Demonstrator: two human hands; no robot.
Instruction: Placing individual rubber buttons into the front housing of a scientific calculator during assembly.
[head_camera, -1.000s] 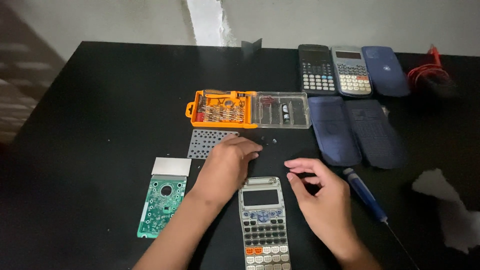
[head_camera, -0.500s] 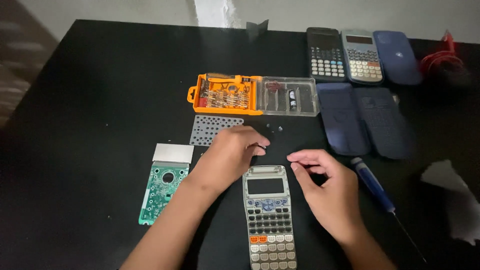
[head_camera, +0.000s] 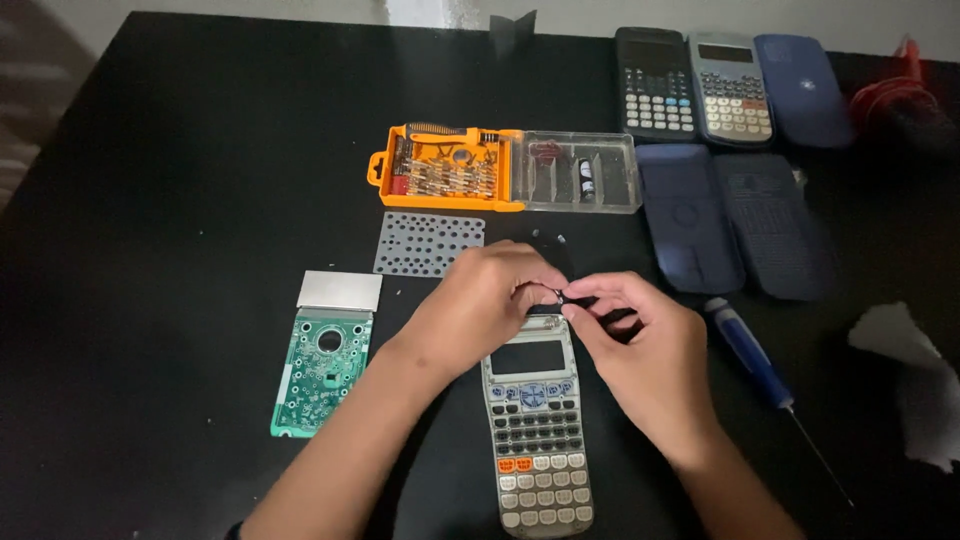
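three calculators (head_camera: 537, 425), two hands (head_camera: 490, 300) — one screwdriver (head_camera: 745, 352)

Both forearms are raised from the lower edge of the frame toward its centre; the left hand (head_camera: 478, 305) is curled with fingers bent inward; the right hand (head_camera: 640, 345) is pinched, its fingertips (head_camera: 572, 306) brought against those of the left.
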